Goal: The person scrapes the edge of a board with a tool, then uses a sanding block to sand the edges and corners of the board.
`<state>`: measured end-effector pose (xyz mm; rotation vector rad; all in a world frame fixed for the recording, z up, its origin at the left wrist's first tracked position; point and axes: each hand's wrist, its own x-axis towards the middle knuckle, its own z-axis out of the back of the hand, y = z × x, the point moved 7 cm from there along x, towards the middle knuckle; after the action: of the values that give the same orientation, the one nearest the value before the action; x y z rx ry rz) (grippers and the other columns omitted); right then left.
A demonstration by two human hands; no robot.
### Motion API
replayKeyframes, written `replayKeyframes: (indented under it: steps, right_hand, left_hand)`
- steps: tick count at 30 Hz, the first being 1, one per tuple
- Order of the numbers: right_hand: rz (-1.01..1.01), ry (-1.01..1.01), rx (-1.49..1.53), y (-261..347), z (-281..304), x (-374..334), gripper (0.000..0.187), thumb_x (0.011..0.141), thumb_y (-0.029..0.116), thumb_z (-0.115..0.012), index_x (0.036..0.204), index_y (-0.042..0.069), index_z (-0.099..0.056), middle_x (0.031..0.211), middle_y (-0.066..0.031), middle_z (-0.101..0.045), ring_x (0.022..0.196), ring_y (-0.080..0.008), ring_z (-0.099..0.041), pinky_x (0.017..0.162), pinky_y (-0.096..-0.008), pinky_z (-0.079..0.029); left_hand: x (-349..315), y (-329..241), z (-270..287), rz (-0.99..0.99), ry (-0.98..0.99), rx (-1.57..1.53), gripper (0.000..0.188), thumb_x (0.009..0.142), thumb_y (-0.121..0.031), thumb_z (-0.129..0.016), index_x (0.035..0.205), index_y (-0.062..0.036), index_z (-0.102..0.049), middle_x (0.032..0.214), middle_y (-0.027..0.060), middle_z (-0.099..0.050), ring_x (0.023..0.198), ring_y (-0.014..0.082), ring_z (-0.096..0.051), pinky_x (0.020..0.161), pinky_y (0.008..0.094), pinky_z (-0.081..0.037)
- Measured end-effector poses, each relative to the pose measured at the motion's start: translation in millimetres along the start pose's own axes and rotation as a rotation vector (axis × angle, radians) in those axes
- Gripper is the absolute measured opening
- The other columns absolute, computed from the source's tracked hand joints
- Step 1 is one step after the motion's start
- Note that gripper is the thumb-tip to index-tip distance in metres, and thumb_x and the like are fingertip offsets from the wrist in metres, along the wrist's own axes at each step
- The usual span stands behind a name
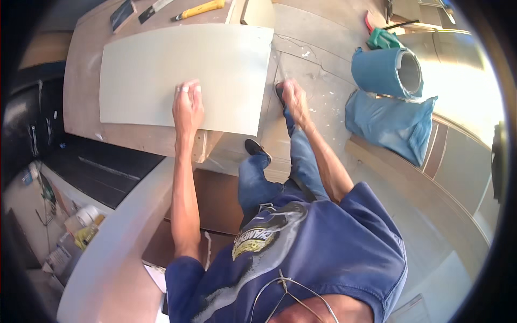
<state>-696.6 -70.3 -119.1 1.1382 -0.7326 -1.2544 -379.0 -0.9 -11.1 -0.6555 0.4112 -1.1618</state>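
A pale cream rectangular panel (pixel 140 81) lies on a wooden worktable (pixel 81 91), its right end reaching past the tabletop. My left hand (pixel 188 105) rests over the panel's near middle, fingers bent and drawn together; what is under them, if anything, is hidden. Off the panel's right edge is my right hand (pixel 295 98), closed, apart from the panel. A thin blurred streak rises from its fingers, too faint to name. Beyond the panel's far edge lie a yellow-handled tool (pixel 199 9), a flat-bladed tool (pixel 155 9) and a dark block (pixel 124 16).
To the right, a blue-wrapped cylinder (pixel 377 71) stands by a crumpled blue bag (pixel 390 121). Brown boards (pixel 215 194) are close at my left side. A black panel (pixel 102 169) and a clutter of containers (pixel 81 226) occupy the left. Small scraps dot the floor (pixel 318 70).
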Motion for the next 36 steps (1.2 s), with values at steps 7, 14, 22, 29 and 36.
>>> replayKeyframes:
  steps: [7, 14, 22, 29, 36]
  right_hand:
    - [-0.206, 0.143, -0.234, -30, -47, -157, 0.040, 0.105, 0.043, -0.055, 0.093, 0.004, -0.056, 0.072, -0.0274, -0.062, 0.076, -0.0517, -0.062, 0.066, -0.0574, -0.046]
    - [-0.023, -0.018, -0.379, -3, -27, 11, 0.047, 0.103, 0.053, -0.053, 0.093, 0.008, -0.062, 0.074, -0.0235, -0.066, 0.073, -0.0496, -0.063, 0.065, -0.0570, -0.050]
    - [0.087, 0.047, -0.456, 15, 0, 77, 0.058, 0.104, 0.061, -0.046, 0.095, 0.008, -0.066, 0.068, -0.0201, -0.068, 0.069, -0.0457, -0.067, 0.061, -0.0556, -0.053]
    - [0.164, 0.049, -0.573, 51, 17, 159, 0.057, 0.103, 0.061, -0.049, 0.096, 0.008, -0.068, 0.066, -0.0200, -0.068, 0.068, -0.0447, -0.069, 0.061, -0.0543, -0.056]
    - [0.240, 0.076, -0.631, 50, 19, 135, 0.055, 0.103, 0.061, -0.049, 0.098, 0.010, -0.071, 0.064, -0.0167, -0.068, 0.064, -0.0383, -0.069, 0.055, -0.0487, -0.054]
  left_hand:
    - [133, 3, -40, -0.461, -0.147, 0.221, 0.031, 0.101, -0.020, -0.058, 0.127, -0.0037, -0.065, 0.136, 0.0157, -0.062, 0.129, 0.0367, -0.056, 0.112, 0.0472, -0.042]
    - [153, -9, -74, -0.419, -0.186, 0.324, 0.030, 0.098, -0.019, -0.056, 0.125, -0.0096, -0.067, 0.129, 0.0102, -0.066, 0.127, 0.0310, -0.057, 0.117, 0.0522, -0.034]
    - [153, -2, -65, -0.371, -0.175, 0.379, 0.029, 0.098, -0.018, -0.056, 0.124, -0.0089, -0.067, 0.127, 0.0112, -0.066, 0.128, 0.0319, -0.056, 0.116, 0.0535, -0.034]
    - [157, -14, -73, -0.401, -0.165, 0.379, 0.028, 0.099, -0.016, -0.054, 0.123, -0.0095, -0.067, 0.129, 0.0112, -0.065, 0.128, 0.0337, -0.055, 0.112, 0.0525, -0.038]
    - [159, -13, -69, -0.405, -0.191, 0.401, 0.026, 0.097, -0.016, -0.058, 0.121, -0.0109, -0.068, 0.127, 0.0097, -0.066, 0.125, 0.0329, -0.057, 0.113, 0.0527, -0.037]
